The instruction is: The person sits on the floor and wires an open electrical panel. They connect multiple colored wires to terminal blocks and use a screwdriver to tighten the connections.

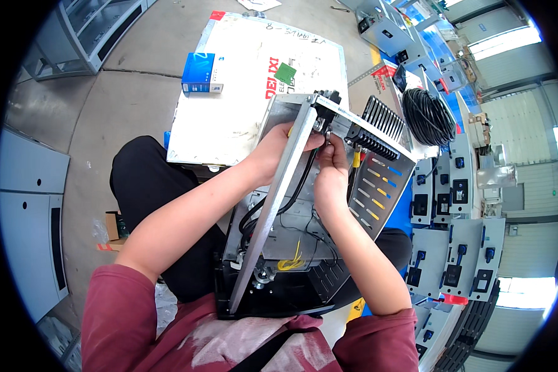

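Currently, the large white cardboard sheet (229, 105) lies flat on the concrete floor ahead of me, with a small blue rectangular box (202, 72) resting on its left edge. Nearer, the open grey sheet-metal electrical chassis (304, 217) sits tilted on my lap, black and yellow wiring visible inside. A coil of black cable (429, 116) lies to the right, beyond the chassis. At the chassis top, my left hand (279, 152) grips the diagonal grey metal rail (273, 211). My right hand (332, 177) pinches something small just beside the black ribbed terminal block (378, 133); what exactly it grasps I cannot tell.
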`<state>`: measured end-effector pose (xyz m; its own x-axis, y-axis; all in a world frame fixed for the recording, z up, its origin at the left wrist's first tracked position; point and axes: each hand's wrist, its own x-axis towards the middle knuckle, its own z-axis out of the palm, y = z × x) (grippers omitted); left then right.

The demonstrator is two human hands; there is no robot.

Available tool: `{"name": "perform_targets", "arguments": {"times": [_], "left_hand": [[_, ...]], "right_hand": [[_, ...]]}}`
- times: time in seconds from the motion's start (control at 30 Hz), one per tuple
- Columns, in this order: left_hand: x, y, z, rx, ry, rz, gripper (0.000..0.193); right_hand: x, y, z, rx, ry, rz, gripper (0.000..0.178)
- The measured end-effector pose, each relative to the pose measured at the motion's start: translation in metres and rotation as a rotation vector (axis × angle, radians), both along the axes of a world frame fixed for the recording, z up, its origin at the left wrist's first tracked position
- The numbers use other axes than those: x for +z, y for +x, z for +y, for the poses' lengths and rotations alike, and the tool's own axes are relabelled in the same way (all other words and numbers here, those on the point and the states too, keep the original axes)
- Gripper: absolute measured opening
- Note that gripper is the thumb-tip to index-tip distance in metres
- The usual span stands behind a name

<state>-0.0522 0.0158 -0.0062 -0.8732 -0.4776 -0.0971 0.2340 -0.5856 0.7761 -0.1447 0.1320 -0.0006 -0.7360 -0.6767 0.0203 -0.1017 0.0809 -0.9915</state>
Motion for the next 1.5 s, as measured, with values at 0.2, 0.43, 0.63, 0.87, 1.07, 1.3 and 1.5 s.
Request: {"name": "perform_targets", "arguments": {"times": [0.2,0.43,0.63,0.87,1.07,1.3,1.5], "left_hand": [[0.005,0.000,0.000,-0.009,0.024,0.068,0.028],[0.013,0.005,-0.002,-0.036,0.048,0.076,0.026],[0.008,0.004,-0.003,0.000,0.041,0.077,0.025],[0.011,0.005,-0.001,-0.002,0.014,0.017,0.028],[0.005,0.006,-0.001,0.056,-0.020,-0.005,0.029],[0.003,0.001,0.004,-0.023,0.136,0.135,0.033],[-0.018,-0.010,-0.001,-0.022,0.263,0.182,0.033]], "right_hand": [[-0.014,-0.009,-0.004,-0.032,-0.070,0.119,0.029],[0.003,0.004,-0.001,0.047,0.101,0.033,0.026],[0.011,0.012,-0.001,0.008,0.105,-0.003,0.029],[0.025,0.008,0.003,0.042,0.230,0.008,0.029],[0.086,0.011,0.000,0.055,0.408,-0.495,0.007],[0.072,0.014,0.033,0.068,0.188,-0.687,0.023],[0.104,0.013,0.099,0.356,0.210,-0.735,0.048]]}}
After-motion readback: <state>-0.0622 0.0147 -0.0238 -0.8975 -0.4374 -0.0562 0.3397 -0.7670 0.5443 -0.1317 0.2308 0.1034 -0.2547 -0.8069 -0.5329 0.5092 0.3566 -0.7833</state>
